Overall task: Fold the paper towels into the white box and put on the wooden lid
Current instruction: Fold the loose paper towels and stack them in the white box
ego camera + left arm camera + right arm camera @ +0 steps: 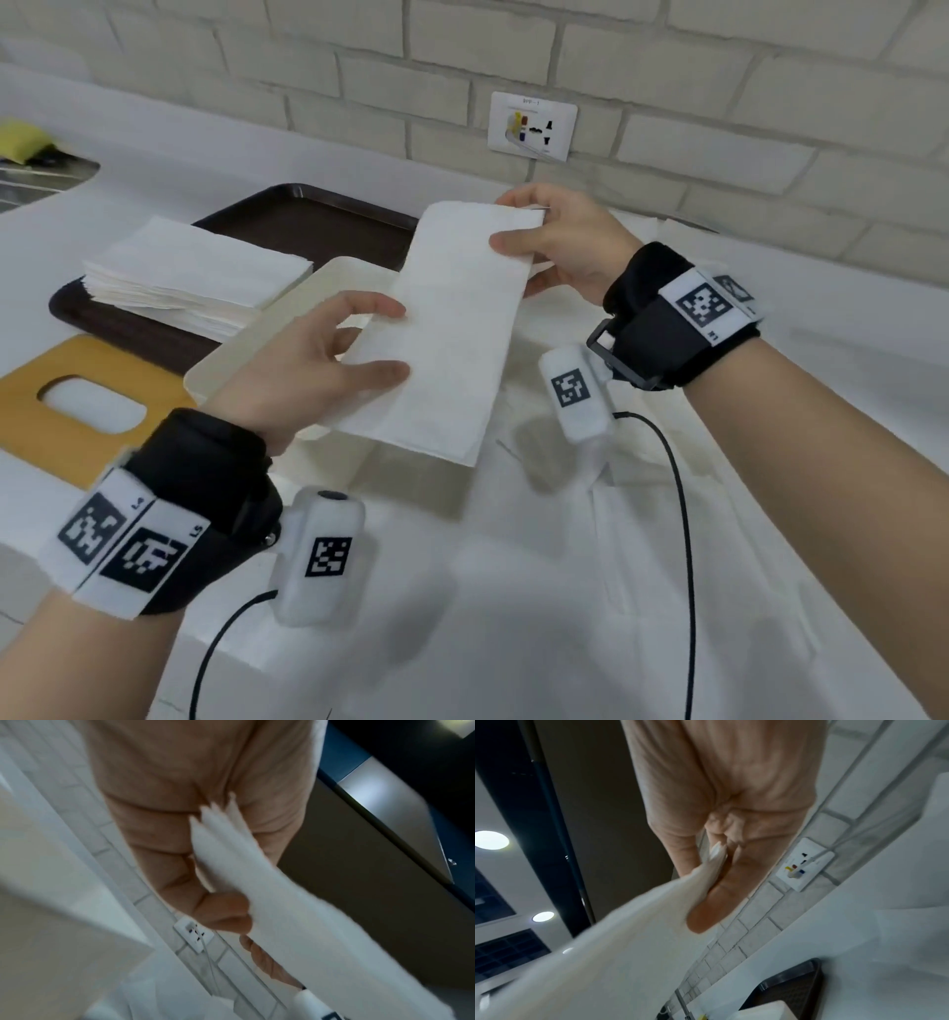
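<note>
Counter: the wide white counter [513, 591] carries all things; only the head view shows it whole.
Tray: the dark brown rectangular plastic tray [308, 226] lies behind the box; the right wrist view shows just one corner [805, 981].
Box: the open white rectangular box [328, 280] stands on the counter, its far end at the tray, partly under the held towel.
Lid: the flat wooden lid with a rounded slot [31, 411] lies on the counter just left of the box.
Stack: the pile of white folded paper towels [200, 272] rests on the tray, left of the box and behind it.
Held towel: one long white folded paper towel [452, 329] is in the air above the box, stretched between both hands.
Left hand: the left hand [318, 370] pinches the near end; the left wrist view shows the layered edge [221, 833] against the palm.
Right hand: the right hand [560, 241] pinches the far end between thumb and fingers [721, 882].
Socket: the white wall socket plate [531, 126] is on the brick wall behind the box; both wrist views show it too.
</note>
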The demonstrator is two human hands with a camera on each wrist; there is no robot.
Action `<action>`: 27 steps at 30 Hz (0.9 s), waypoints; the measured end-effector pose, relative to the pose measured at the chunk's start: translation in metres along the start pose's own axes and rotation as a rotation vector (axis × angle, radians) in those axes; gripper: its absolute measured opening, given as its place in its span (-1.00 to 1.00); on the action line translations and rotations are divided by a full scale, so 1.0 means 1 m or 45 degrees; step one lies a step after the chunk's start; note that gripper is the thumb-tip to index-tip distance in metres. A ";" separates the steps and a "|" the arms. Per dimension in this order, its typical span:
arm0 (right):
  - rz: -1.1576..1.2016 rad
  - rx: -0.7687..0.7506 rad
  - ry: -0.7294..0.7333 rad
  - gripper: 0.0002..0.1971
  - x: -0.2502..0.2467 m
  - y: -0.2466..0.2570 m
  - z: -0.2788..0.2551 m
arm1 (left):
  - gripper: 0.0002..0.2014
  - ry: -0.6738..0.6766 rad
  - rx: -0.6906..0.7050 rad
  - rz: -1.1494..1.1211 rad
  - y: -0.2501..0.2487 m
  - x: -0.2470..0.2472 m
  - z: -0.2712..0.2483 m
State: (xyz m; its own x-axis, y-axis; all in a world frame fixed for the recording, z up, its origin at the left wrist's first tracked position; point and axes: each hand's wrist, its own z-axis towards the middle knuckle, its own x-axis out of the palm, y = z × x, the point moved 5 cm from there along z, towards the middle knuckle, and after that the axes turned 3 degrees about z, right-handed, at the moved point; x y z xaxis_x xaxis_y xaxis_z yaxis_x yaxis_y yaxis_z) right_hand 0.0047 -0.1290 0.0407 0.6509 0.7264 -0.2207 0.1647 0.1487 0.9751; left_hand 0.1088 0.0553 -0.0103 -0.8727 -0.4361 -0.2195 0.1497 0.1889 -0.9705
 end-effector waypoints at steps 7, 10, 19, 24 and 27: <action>-0.321 -0.418 -0.049 -0.72 0.042 0.036 0.039 | -0.78 -0.268 0.064 0.294 -0.011 -0.063 0.009; -0.677 -0.431 -0.046 -0.72 0.069 0.024 0.060 | -0.69 -0.299 -0.054 0.677 0.005 -0.078 0.021; -1.553 0.017 0.459 -0.62 0.134 -0.045 0.082 | -0.49 0.062 -0.497 1.275 0.058 -0.067 0.041; -1.670 0.028 0.549 -0.75 0.146 -0.063 0.093 | -0.42 0.271 -0.582 1.575 0.063 -0.055 0.049; -1.788 0.101 0.627 -0.68 0.148 -0.061 0.084 | -0.41 0.332 -0.587 1.706 0.065 -0.052 0.052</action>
State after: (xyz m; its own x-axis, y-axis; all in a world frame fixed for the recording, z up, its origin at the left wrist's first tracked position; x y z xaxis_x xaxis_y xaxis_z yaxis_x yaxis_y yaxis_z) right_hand 0.1534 -0.0869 -0.0533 -0.3761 0.1749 -0.9099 0.4788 0.8774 -0.0293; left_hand 0.1876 0.0444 -0.0673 -0.2638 0.4551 -0.8505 0.7932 0.6040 0.0772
